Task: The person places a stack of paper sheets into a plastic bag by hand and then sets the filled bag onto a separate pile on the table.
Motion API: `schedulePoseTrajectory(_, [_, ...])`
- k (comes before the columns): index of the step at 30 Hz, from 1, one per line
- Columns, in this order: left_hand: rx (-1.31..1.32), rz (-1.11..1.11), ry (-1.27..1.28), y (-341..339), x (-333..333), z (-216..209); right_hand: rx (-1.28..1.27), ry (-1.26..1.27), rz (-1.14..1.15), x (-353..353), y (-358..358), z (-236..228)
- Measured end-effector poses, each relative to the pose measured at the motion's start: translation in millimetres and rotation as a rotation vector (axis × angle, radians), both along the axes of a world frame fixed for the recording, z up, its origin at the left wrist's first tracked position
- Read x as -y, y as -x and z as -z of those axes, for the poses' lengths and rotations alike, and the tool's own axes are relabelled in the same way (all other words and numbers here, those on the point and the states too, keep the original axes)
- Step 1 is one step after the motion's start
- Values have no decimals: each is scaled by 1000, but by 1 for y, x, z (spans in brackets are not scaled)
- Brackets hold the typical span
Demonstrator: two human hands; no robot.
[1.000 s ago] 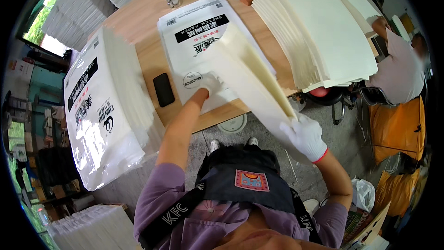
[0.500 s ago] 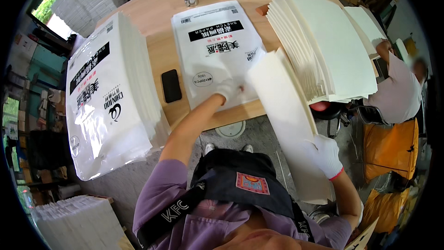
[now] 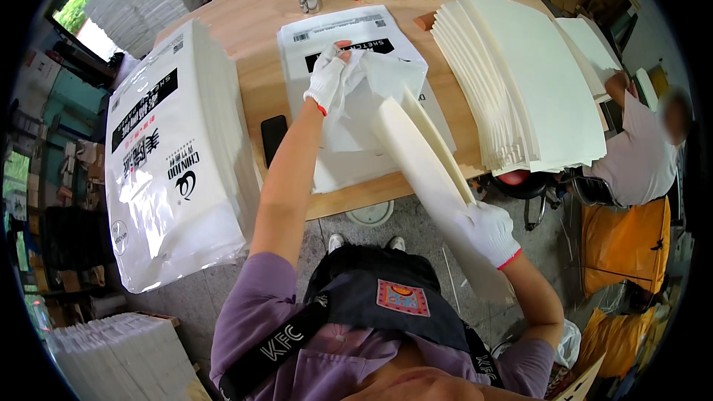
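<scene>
Wooden table (image 3: 260,82) stretches out ahead of both hands, with grey floor (image 3: 423,249) below its near edge. Gloved, the left hand (image 3: 327,80) pinches the lifted flap of a printed white plastic bag (image 3: 394,74), which lies on the table beneath and to the right of that hand. Also gloved, the right hand (image 3: 489,232) grips the near end of a bowed sheaf of cream drawing paper (image 3: 427,160); its far end reaches up and left from that hand, close to the flap. Just left of the left forearm rests a black smartphone (image 3: 274,137); farther left stands a stack of filled bags (image 3: 167,171). Fanned paper sheets (image 3: 542,89) lie beyond the right hand.
</scene>
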State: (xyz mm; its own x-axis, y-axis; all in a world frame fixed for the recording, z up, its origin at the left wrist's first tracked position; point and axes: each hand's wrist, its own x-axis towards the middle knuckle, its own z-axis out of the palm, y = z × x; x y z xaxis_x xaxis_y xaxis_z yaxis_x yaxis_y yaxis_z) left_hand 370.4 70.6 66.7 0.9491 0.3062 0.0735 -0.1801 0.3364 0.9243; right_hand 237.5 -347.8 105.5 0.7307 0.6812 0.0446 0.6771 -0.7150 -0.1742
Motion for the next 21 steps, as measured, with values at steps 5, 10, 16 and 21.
schedulePoseTrajectory(5, [37, 72, -708, 19, 40, -42, 23, 182, -4, 0, -4, -20])
schedulePoseTrajectory(10, [-28, 8, -502, 18, 31, -40, 115, 185, -142, -12, 14, -56])
schedulePoseTrajectory(16, [-37, 200, -581, 44, 37, -75, -18, 219, -110, -24, -6, -35])
schedulePoseTrajectory(21, [137, 231, -752, 88, 86, -60, -3, 26, 14, -12, -28, -10])
